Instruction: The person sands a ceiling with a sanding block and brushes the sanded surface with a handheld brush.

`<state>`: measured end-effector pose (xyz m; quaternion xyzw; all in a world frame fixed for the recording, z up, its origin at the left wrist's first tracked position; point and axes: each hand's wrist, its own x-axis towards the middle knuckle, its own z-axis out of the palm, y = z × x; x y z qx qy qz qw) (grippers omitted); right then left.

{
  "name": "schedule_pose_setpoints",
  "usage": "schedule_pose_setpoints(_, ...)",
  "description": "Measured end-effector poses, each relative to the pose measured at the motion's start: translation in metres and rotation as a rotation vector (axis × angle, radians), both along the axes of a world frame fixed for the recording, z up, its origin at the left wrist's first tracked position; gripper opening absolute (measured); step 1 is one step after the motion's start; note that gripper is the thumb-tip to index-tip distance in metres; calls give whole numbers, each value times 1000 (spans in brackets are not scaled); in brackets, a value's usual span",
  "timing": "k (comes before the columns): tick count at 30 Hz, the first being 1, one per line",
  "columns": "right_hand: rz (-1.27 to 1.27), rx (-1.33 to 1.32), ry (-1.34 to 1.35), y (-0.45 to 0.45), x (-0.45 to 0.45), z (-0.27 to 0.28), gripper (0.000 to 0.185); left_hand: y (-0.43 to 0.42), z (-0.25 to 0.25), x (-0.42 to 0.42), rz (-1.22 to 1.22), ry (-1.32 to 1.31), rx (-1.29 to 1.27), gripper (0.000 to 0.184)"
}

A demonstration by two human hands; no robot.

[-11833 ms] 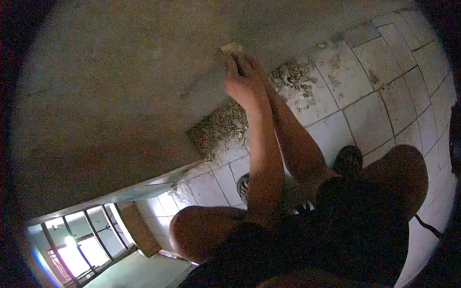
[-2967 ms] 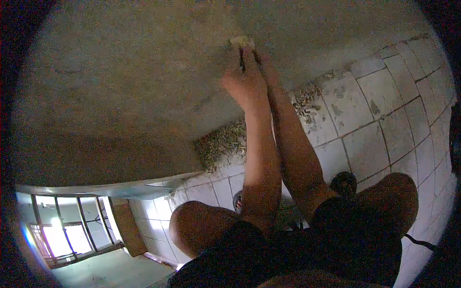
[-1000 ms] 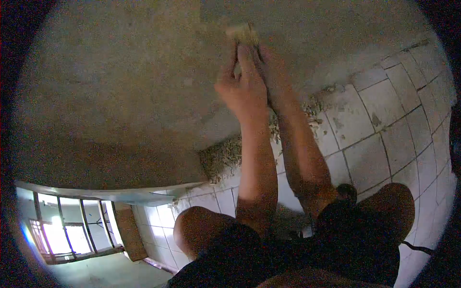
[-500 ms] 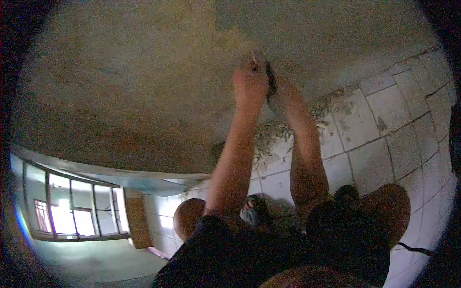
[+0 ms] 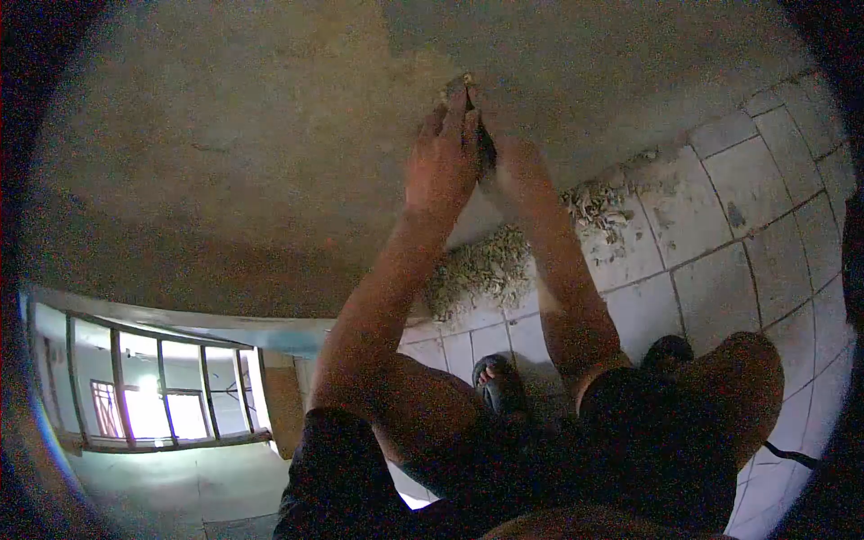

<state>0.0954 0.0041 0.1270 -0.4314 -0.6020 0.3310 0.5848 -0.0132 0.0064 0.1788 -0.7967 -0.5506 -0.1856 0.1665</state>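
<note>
A dark, narrow scraper-like tool is pressed against the worn wall, its blade end hidden by fingers and too dim to make out. My left hand lies along the tool's front part, fingers extended forward over it and closed against it. On the other side, my right hand is closed around the tool's rear part, smeared by motion. The wall surface is patchy, with a yellowish area meeting a greyer one just above the hands.
Pale flakes lie heaped along the wall's foot on white floor tiles. My sandalled foot stands beneath my arms. A barred window is at the left, and a dark cable lies at the right.
Both hands and the tool have shifted slightly up and left in view. My left fingers have gone from curled to stretched out along the tool. My left knee has swung inward.
</note>
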Motion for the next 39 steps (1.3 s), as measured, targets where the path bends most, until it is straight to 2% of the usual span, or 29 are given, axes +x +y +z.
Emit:
schedule_pose_setpoints(5, -106, 95, -58, 14, -11, -25, 37, 14, 1, -5, -92, -50, -72, 43)
schedule_pose_setpoints(7, -124, 102, -79, 25, -17, -41, 38, 21, -3, -6, -121, 117, 69, 41)
schedule_pose_setpoints(8, -123, 100, -82, 44, -28, -60, 38, 25, -5, -10, -121, 114, 67, 41)
schedule_pose_setpoints(10, 304, -407, 932, 84, -44, -102, 45, 31, -10, -18, -142, 276, 72, 40)
schedule_pose_setpoints(11, 287, -393, 903, 80, -43, -98, 45, 32, -11, -17, -141, 275, 66, 40)
schedule_pose_setpoints(13, -80, -68, 80, 51, -36, -72, 46, 29, -12, -9, -81, -3, 43, 39)
schedule_pose_setpoints(14, -137, -5, -5, 47, -35, -66, 46, 30, -12, -8, -77, -5, 36, 39)
schedule_pose_setpoints(17, -192, 79, -51, 42, -39, -60, 46, 28, -7, -6, 67, 19, -80, 41)
schedule_pose_setpoints(19, -203, 97, -76, 39, -43, -59, 47, 23, -2, -8, -178, 445, 293, 45)
schedule_pose_setpoints(23, -153, -90, -241, 43, -37, -59, 48, 58, -33, -27, -172, 452, 361, 46)
schedule_pose_setpoints(25, -191, -124, -286, 52, -38, -59, 49, 71, -43, -26, -195, 353, 514, 47)
schedule_pose_setpoints(28, -188, -128, -324, 55, -36, -57, 49, 68, -37, -29, -201, 435, 516, 46)
schedule_pose_setpoints(32, -169, -135, -360, 57, -34, -53, 49, 62, -34, -26, -174, 412, 436, 43)
schedule_pose_setpoints(35, -157, -139, -383, 58, -32, -49, 48, 74, -36, -24, -201, 420, 599, 41)
schedule_pose_setpoints(37, -146, -137, -390, 60, -30, -45, 48, 52, -12, -13, -186, 57, 196, 39)
schedule_pose_setpoints(38, -148, -133, -389, 59, -29, -41, 48, 56, -15, -13, -188, 58, 200, 39)
schedule_pose_setpoints(39, -153, -125, -346, 58, -30, -38, 47, 64, -20, -14, -205, 182, 372, 37)
